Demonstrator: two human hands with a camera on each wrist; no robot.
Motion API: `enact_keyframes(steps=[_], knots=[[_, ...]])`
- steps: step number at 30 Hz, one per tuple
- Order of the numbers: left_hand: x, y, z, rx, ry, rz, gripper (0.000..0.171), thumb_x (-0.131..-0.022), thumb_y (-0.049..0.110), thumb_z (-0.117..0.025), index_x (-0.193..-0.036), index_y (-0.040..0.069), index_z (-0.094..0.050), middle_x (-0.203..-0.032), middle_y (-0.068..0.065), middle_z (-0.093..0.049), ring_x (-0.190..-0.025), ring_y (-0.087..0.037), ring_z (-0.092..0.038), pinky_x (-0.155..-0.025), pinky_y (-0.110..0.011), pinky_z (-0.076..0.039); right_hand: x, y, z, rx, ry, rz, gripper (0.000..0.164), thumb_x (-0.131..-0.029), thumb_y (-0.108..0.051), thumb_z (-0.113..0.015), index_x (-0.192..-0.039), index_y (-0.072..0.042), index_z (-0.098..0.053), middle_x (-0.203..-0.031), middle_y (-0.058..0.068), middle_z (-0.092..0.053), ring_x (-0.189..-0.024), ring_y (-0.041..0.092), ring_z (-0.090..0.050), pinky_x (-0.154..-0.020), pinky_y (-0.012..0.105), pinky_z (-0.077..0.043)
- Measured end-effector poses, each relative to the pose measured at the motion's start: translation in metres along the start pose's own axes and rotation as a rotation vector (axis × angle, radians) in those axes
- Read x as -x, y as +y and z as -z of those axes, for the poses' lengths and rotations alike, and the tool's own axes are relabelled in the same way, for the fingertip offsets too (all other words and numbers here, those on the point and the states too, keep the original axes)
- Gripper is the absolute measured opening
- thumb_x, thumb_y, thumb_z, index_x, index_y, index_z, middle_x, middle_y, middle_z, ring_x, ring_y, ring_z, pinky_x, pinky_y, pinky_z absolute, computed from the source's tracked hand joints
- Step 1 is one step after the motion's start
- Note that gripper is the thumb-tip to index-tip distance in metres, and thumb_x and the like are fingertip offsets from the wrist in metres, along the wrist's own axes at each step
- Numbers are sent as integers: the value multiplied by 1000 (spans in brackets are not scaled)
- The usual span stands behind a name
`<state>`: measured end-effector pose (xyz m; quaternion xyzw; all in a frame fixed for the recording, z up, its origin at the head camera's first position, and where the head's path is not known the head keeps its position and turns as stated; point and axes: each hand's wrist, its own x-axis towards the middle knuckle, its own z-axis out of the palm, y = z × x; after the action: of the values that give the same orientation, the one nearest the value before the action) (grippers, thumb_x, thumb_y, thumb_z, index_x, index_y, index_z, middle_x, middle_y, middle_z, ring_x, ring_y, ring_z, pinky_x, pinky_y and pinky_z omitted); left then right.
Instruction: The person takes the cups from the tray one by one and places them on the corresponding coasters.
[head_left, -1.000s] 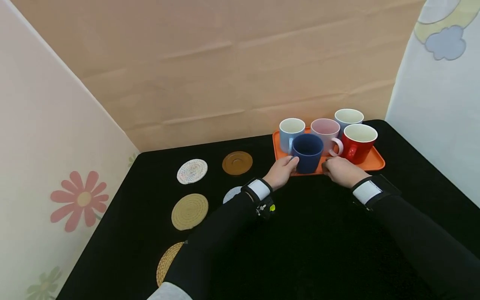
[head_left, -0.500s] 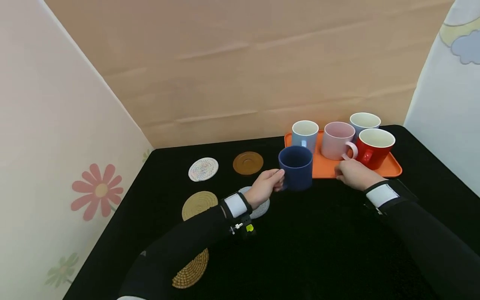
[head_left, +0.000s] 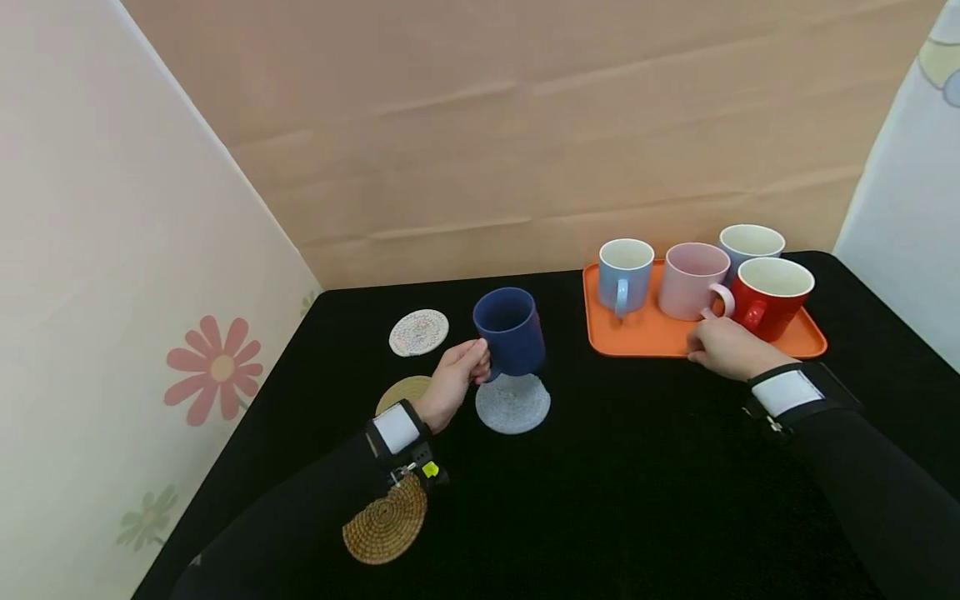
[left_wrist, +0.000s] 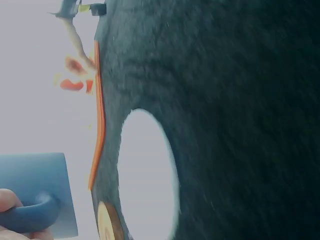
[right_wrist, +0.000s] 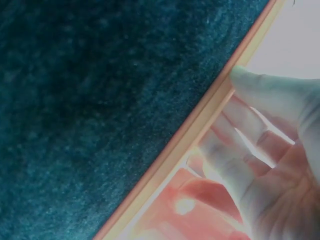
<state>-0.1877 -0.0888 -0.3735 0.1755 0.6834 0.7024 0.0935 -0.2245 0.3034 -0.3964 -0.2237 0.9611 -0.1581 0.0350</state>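
Note:
A dark blue mug (head_left: 516,342) is held upright off the table by its handle in my left hand (head_left: 450,383). Below it, toward the front, lies a light grey round coaster (head_left: 513,410). The left wrist view shows fingers curled round the handle of the mug (left_wrist: 47,172). My right hand (head_left: 733,346) is at the front edge of the orange tray (head_left: 615,340). In the right wrist view its thumb and fingers pinch the tray's rim (right_wrist: 175,142). On the tray stand a light blue mug (head_left: 626,279), a pink mug (head_left: 692,279), a red mug (head_left: 776,300) and a pale blue-grey mug (head_left: 750,242).
Left of the blue mug lie a white speckled coaster (head_left: 419,332), a tan coaster (head_left: 401,392) partly behind the left hand, and a woven brown coaster (head_left: 386,521) partly under the left sleeve. The black table (head_left: 600,483) meets a brown back wall (head_left: 525,167).
My left hand has lifted the dark blue mug off the tray's front and carried it left, over the coasters; it now hides the brown one. The right hand stays at the tray's edge.

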Motion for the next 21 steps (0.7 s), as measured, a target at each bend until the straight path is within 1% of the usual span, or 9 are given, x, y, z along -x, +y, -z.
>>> enact_keyframes(steps=[2,5,8,13,17,21], knots=[[1,-2,9,-3,56,-14,37,-106,13,-33,-70,9,-33,-67,-1,-29,-62,-14,-32,-64,-27,-30,-2,-1,0,-8,-5,-9,10,-83,2,-71,-78,-3,-64,-65,-1,-50,-62,17,-46,-60,33,-44],[1,-3,20,-17,121,-26,37,-106,11,-34,-69,8,-34,-67,-1,-30,-62,-14,-32,-63,-26,-30,-4,-2,-1,-22,-12,-17,13,-83,1,-71,-76,-4,-61,-65,0,-46,-62,17,-45,-60,33,-43],[1,-4,29,-26,152,-28,38,-106,10,-34,-68,8,-34,-66,-1,-29,-61,-14,-31,-62,-25,-29,-4,-3,0,-27,-9,-18,16,-83,2,-71,-74,-6,-59,-65,0,-45,-63,18,-45,-61,33,-42],[-2,-5,42,-38,200,3,38,-106,10,-35,-69,8,-35,-67,-1,-30,-62,-13,-32,-64,-25,-29,-3,-6,4,-30,-22,-23,20,-83,2,-70,-72,-7,-56,-65,0,-43,-62,17,-44,-60,32,-40],[-7,-8,53,-33,266,0,38,-106,11,-35,-68,8,-35,-67,-1,-31,-62,-12,-32,-63,-24,-30,-1,-8,7,-24,-42,-23,20,-84,2,-69,-72,-7,-56,-64,-1,-44,-61,16,-44,-59,31,-39],[-13,-9,66,-23,344,14,38,-106,12,-35,-69,8,-36,-68,-1,-32,-62,-12,-33,-64,-25,-31,0,-6,6,-21,-45,-20,19,-84,1,-70,-73,-7,-57,-64,-1,-44,-61,15,-44,-59,31,-39]])
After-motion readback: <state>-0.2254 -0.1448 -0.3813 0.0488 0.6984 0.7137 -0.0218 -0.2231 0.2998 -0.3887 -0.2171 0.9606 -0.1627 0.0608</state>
